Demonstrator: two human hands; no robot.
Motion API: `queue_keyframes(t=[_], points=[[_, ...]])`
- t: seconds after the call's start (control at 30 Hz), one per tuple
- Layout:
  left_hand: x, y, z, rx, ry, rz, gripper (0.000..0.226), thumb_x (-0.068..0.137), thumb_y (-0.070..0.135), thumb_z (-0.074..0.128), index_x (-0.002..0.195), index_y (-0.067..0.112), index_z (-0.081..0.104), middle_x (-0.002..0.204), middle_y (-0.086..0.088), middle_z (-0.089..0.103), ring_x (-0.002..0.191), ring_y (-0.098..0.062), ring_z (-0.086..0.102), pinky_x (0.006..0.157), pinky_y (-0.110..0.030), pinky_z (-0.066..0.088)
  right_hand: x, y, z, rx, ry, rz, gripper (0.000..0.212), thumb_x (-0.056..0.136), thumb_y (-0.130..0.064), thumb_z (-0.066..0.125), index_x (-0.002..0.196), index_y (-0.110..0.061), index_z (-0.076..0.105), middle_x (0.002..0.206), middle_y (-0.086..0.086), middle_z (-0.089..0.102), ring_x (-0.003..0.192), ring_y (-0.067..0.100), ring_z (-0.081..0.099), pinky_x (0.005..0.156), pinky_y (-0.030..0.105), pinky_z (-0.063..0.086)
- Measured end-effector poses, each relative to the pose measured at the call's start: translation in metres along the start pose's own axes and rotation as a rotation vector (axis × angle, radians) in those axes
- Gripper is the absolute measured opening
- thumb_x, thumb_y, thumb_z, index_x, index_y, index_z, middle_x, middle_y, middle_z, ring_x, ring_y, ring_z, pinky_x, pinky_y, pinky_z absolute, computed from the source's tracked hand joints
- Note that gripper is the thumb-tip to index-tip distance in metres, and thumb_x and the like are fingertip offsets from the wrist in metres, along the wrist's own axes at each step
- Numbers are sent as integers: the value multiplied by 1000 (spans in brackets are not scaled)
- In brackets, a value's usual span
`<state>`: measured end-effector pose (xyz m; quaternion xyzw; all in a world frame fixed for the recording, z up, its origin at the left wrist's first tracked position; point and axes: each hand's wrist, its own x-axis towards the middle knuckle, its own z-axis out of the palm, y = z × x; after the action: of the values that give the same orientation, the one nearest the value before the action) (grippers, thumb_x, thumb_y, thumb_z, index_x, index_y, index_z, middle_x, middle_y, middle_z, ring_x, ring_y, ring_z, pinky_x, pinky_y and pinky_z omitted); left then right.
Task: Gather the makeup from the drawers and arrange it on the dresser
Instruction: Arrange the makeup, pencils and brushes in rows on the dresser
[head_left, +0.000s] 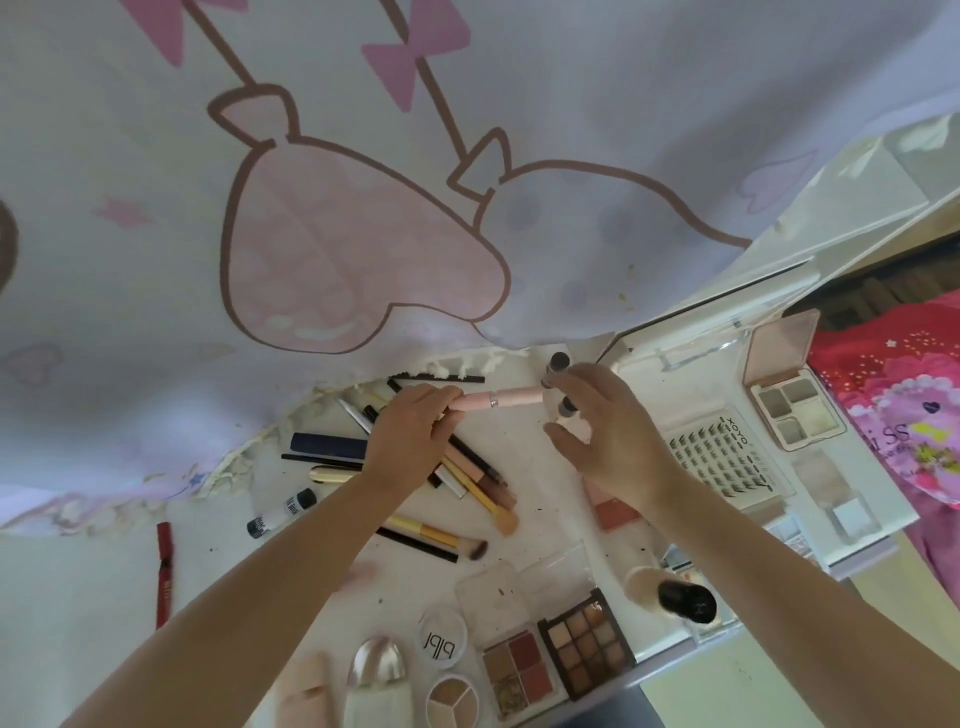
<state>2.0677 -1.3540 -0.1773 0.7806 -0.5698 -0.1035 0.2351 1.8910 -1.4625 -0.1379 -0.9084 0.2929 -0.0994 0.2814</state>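
Note:
My left hand (410, 431) pinches one end of a pink tube with a silver band (501, 399) and holds it level above the white dresser top (540, 499). My right hand (608, 431) hovers just right of the tube's other end, fingers spread and relaxed, holding nothing. Two dark-capped small bottles (558, 364) stand right behind that hand. Under my left hand lies a heap of pencils, brushes and tubes (467, 483).
Eyeshadow palettes (587, 644), a round compact (442, 640) and a puff bottle (675, 597) lie near the front. A lash tray (719, 457) and an open pink palette (795, 410) sit on the right. A red pen (164, 571) lies left. A printed curtain (311, 208) hangs behind.

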Motion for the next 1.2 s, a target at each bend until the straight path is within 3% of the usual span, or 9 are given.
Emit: queue_keyframes(t=[0.07,0.2,0.3,0.4,0.53,0.67,0.97,1.07,1.2], points=[[-4,-2,-9,21,17,67,27,76,21,55,84,1,71,67,-6,68,56,-22,64,53,-23,52,11,-9,3,21,-30,-12,43,76,-25,53,110,1,61,99,22,62,79,32,62,73,29,49],[-8,1,-22,-12,73,99,26,77,20,54,85,1,70,68,-7,67,58,-22,63,56,-24,52,25,-23,-4,143,-23,0,18,81,-5,60,94,3,68,76,17,65,72,32,60,71,35,49],[-4,7,-23,-86,-84,-56,20,88,15,56,100,4,66,76,-5,65,68,-18,57,64,-22,46,28,-19,-9,136,-26,47,14,81,0,61,93,2,69,74,11,62,76,32,59,74,34,47],[10,10,-3,-69,-259,-123,20,94,19,47,106,8,59,74,6,49,67,-9,42,60,-16,29,32,-10,-8,43,-103,57,13,81,0,60,91,3,68,79,22,65,77,33,59,73,37,48],[34,19,22,-80,-393,-142,20,94,15,44,104,5,59,83,-5,52,77,-16,47,62,-18,31,41,0,-4,-154,-211,88,21,84,-10,49,90,0,67,85,17,64,82,27,55,66,26,35],[53,22,38,-68,-371,-157,25,94,20,48,113,10,60,109,-9,58,100,-22,54,73,-22,35,53,-4,-4,-341,-250,159,24,89,-10,43,101,-2,63,100,14,59,94,27,56,75,30,42],[43,2,32,-71,-446,-260,28,90,15,50,115,3,56,117,-10,52,112,-25,51,87,-31,43,72,-17,10,-511,-357,213,20,90,-10,42,96,-4,60,106,11,61,102,26,57,77,27,41],[26,-8,20,-56,-420,-290,35,93,17,45,126,7,50,127,-8,48,120,-23,44,94,-32,42,75,-20,13,-524,-366,243,22,89,-12,44,103,-6,60,111,9,62,106,26,56,82,29,43],[7,-16,5,7,-357,-259,33,96,18,40,125,8,51,125,-7,48,116,-21,44,90,-30,41,74,-30,8,-499,-345,223,29,89,-18,49,117,-14,54,118,-3,61,111,21,55,83,28,42]])
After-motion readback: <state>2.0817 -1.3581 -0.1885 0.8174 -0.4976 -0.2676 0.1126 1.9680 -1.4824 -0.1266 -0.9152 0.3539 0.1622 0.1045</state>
